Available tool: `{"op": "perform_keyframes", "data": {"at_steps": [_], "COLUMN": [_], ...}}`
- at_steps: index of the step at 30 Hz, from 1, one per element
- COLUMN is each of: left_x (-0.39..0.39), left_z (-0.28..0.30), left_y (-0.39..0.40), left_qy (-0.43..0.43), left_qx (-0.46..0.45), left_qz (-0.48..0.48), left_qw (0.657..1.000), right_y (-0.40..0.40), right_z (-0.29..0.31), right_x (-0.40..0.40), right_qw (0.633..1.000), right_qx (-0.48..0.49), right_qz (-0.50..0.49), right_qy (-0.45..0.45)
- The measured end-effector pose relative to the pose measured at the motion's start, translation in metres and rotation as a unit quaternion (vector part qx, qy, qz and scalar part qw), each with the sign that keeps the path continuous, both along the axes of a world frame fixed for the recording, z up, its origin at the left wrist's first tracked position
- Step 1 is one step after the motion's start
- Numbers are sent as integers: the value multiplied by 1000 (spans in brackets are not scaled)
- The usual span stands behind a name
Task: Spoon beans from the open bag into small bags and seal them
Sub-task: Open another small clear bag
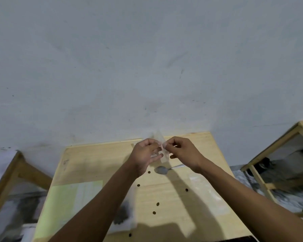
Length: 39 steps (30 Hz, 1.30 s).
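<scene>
— Why both hands up there?
— My left hand and right hand pinch a small bag above the desk, probably opening its mouth; the spoon waits below.

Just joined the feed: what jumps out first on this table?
Both hands, left hand and right hand, pinch a small clear bag above the table's far edge. Just below them lies a spoon, with loose beans scattered nearer the camera.
</scene>
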<state>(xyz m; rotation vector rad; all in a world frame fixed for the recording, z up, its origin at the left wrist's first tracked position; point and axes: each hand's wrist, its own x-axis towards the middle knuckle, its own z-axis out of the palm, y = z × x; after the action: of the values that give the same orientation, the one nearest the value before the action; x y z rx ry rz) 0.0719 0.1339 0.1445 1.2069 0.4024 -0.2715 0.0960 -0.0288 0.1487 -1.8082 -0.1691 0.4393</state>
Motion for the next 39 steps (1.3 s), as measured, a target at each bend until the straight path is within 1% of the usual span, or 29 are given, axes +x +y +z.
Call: {"op": "perform_keyframes", "data": {"at_steps": [5, 7, 10, 13, 16, 21, 22, 25, 26, 28, 29, 30, 32, 35, 39], "left_x": [-4, -4, -6, -7, -11, -17, -18, -18, -19, -21, -21, -21, -21, -23, -26], "left_z": [-4, -6, -11, -17, -19, -25, -29, -38, -38, -38, -35, -31, -26, -24, -37], "left_y": [-4, -3, 1, 3, 0, 1, 5, 14, 15, 13, 11, 10, 7, 12, 20], "left_qy": [8, -6, -17, -18, -25, -73, -95, -211, -227, -209, -202, -200, -208, -247, -269], "left_qx": [63, 102, 158, 252, 348, 449, 467, 502, 499, 477, 472, 477, 507, 533, 588], "left_qz": [16, 9, -30, -53, -66, -50, -50, -91, -111, -124, -115, -104, -81, -58, -93], "left_qw": [998, 995, 987, 966, 935, 889, 878, 834, 829, 844, 850, 849, 833, 807, 757], "right_y": [9, 13, 14, 11, 7, 7, 6, 5, 6, 7, 8, 10, 13, 14, 13], "right_z": [-6, -6, -11, -20, -26, -22, -20, -16, -15, -14, -14, -14, -14, -7, -2], "right_x": [0, -1, -3, -1, 5, 9, 8, 6, 6, 5, 4, 3, 3, 4, 4], "right_qw": [988, 983, 980, 978, 966, 972, 975, 981, 981, 979, 976, 974, 970, 975, 984], "right_qx": [-126, -148, -166, -186, -216, -196, -185, -160, -156, -156, -158, -159, -159, -133, -77], "right_qz": [5, 11, 16, -16, -83, -71, -61, -27, -27, -48, -62, -74, -89, -98, -114], "right_qy": [-91, -103, -105, -98, -119, -111, -110, -108, -111, -124, -134, -144, -159, -151, -110]}}
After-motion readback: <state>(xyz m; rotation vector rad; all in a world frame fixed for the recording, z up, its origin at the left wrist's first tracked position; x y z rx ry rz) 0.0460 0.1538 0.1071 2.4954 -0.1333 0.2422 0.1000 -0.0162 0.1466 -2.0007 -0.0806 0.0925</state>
